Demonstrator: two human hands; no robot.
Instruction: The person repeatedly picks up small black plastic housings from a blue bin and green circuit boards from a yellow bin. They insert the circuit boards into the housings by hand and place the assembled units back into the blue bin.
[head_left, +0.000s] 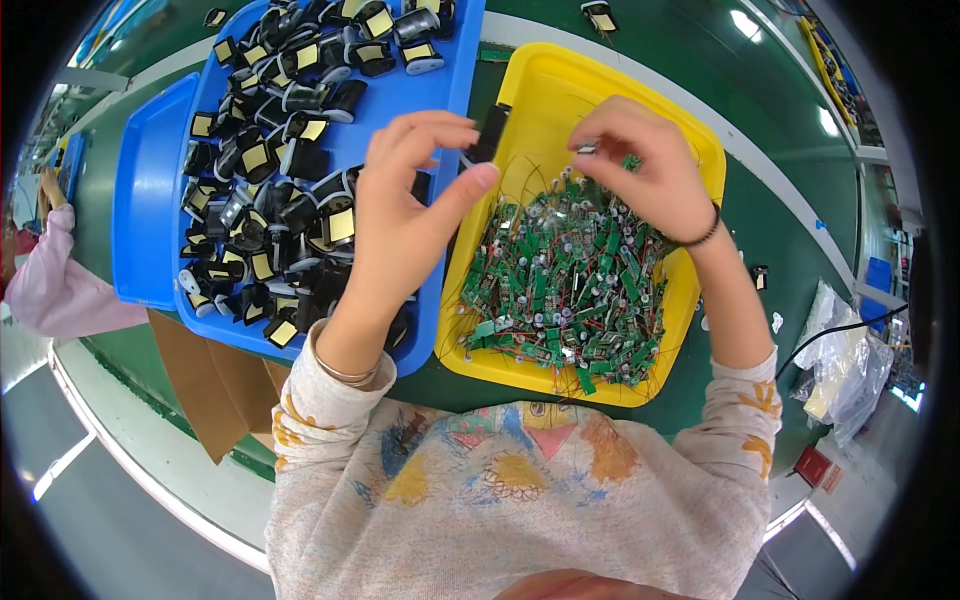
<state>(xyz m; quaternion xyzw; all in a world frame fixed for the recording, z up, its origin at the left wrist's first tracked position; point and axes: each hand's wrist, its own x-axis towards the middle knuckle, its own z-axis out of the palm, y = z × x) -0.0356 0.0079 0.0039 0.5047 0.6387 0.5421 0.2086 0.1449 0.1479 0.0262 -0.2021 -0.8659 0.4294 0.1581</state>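
Note:
My left hand (410,185) has a black plastic housing (490,133) between its thumb and fingertips, tilted above the yellow tray's left edge. Over the far right part of that tray, my right hand (645,165) is closed in a pinch on a small circuit board. Its silver end (588,147) pokes out from the fingertips, while the fingers cover most of it. Below both hands, the yellow tray (705,150) bears a heap of small green circuit boards (570,290) with thin wires. At the left, the blue tray (455,70) is crowded with black housings (300,200) bearing cream-coloured pads.
Against the blue tray's left side lies another blue tray (145,200). A brown cardboard box (215,380) stands below it. Clear plastic bags (845,360) lie at the right, near a black cable (840,328). At the far left is another person's pink sleeve (65,280).

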